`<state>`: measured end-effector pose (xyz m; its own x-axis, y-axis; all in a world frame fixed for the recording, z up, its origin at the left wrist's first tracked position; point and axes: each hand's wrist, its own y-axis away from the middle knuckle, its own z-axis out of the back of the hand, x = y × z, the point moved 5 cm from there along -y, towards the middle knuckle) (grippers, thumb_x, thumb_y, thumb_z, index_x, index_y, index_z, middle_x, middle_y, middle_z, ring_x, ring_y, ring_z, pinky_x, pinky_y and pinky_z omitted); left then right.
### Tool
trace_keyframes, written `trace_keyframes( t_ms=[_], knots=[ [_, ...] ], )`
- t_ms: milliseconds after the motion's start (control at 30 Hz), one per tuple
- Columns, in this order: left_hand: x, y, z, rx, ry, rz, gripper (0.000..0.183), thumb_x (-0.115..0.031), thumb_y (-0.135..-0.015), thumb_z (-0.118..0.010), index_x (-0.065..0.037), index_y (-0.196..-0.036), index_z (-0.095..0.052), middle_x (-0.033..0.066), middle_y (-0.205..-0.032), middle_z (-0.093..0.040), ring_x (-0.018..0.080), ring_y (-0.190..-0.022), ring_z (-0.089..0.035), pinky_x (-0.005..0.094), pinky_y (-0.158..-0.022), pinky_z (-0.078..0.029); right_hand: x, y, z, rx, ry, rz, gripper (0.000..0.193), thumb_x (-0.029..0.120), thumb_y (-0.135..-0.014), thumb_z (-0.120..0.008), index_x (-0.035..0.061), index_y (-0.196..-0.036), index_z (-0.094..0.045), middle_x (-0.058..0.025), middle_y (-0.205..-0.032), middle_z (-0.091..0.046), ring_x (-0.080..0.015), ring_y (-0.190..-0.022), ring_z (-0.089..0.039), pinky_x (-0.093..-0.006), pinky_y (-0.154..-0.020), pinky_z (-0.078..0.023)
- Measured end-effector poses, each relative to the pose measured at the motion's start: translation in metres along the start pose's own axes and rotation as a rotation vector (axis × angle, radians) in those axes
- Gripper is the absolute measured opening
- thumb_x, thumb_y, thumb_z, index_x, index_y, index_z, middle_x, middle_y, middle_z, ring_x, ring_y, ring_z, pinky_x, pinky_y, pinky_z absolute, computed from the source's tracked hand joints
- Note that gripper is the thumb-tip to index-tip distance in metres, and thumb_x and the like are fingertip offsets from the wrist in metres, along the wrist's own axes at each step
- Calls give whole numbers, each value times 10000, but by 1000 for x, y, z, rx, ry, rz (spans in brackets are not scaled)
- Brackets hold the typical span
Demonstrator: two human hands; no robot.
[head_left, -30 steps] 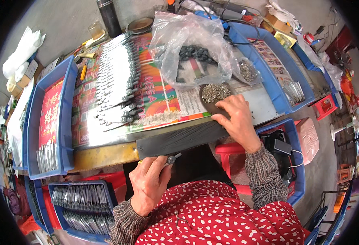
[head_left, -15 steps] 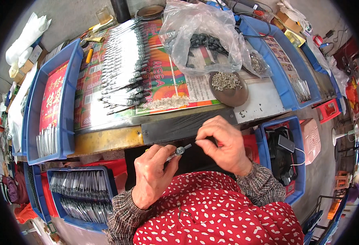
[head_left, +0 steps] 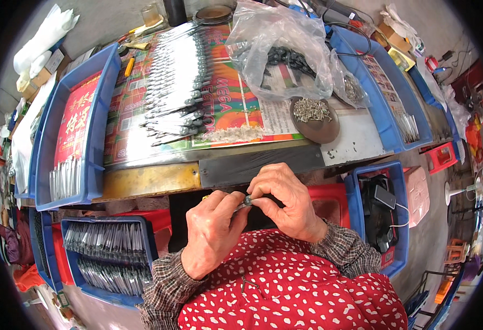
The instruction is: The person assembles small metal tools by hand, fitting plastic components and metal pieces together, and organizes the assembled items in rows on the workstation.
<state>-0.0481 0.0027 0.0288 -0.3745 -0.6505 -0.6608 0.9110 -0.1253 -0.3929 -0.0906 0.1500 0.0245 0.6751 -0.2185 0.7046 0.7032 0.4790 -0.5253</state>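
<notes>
In front of my apron, my left hand (head_left: 211,231) is closed around a slim metal piece with a round dark end (head_left: 247,201). Only that end shows clearly; my fingers cover the rest. From the other side my right hand (head_left: 288,206) pinches at the same round end, thumb and forefinger pressed to it. Beyond my hands, many similar slim pieces (head_left: 176,77) lie side by side on the table. A brown dish (head_left: 325,131) holds small metal pins or screws (head_left: 310,110). Dark parts (head_left: 284,57) show inside a clear plastic bag (head_left: 302,33).
Blue trays flank the table at left (head_left: 95,137) and right (head_left: 373,82). Below the table stand a blue crate (head_left: 154,242) of finished-looking slim pieces and another blue crate (head_left: 357,220) with a dark device and cable. The table's front edge (head_left: 153,180) lies just beyond my hands.
My right hand has come left and slightly down to the piece, closing the gap between my hands. The piece's round end is now between both hands' fingers. The view has shifted slightly.
</notes>
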Motion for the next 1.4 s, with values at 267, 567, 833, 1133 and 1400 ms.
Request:
trace_keyframes(
  t_ms=[267, 567, 833, 1133, 1400],
  knots=[
    [1, 4, 3, -30, -95, -91, 301, 0, -697, -739, -17, -983, -645, 106, -792, -613, 282, -664, -626, 366, -567, -508, 19, 11, -9, -79, 389, 357, 286, 19, -693, -743, 14, -965, -657, -107, -986, -657, -285, -898, -625, -426, -763, -508],
    [11, -8, 14, -37, -182, -118, 302, 11, -710, -735, -27, -994, -639, 121, -798, -626, 289, -689, -638, 378, -597, -510, 1, 9, -4, -74, 310, 252, 312, 51, -769, -713, 41, -1076, -659, -115, -1114, -630, -299, -1016, -625, -413, -854, -529],
    [76, -59, 57, -161, -296, -78, 285, 47, -754, -646, -35, -1020, -583, 141, -874, -582, 345, -742, -612, 416, -619, -509, -10, 5, 10, -163, 331, 165, 355, -29, -723, -738, 32, -1059, -645, -112, -1030, -616, -307, -917, -623, -398, -785, -541],
    [100, -88, 54, -173, -308, -147, 247, 46, -767, -645, -24, -1004, -643, 146, -952, -623, 352, -862, -620, 414, -721, -502, -16, 6, 6, -162, 313, 132, 283, -55, -727, -718, 27, -990, -654, -99, -960, -624, -285, -875, -622, -380, -750, -522],
    [105, -103, 46, -217, -400, -280, 252, 47, -736, -656, -41, -971, -672, 105, -896, -630, 310, -845, -597, 407, -753, -473, -19, 4, 4, -157, 310, 139, 258, -38, -723, -724, 29, -964, -662, -91, -946, -635, -279, -844, -627, -383, -731, -486]
  ],
)
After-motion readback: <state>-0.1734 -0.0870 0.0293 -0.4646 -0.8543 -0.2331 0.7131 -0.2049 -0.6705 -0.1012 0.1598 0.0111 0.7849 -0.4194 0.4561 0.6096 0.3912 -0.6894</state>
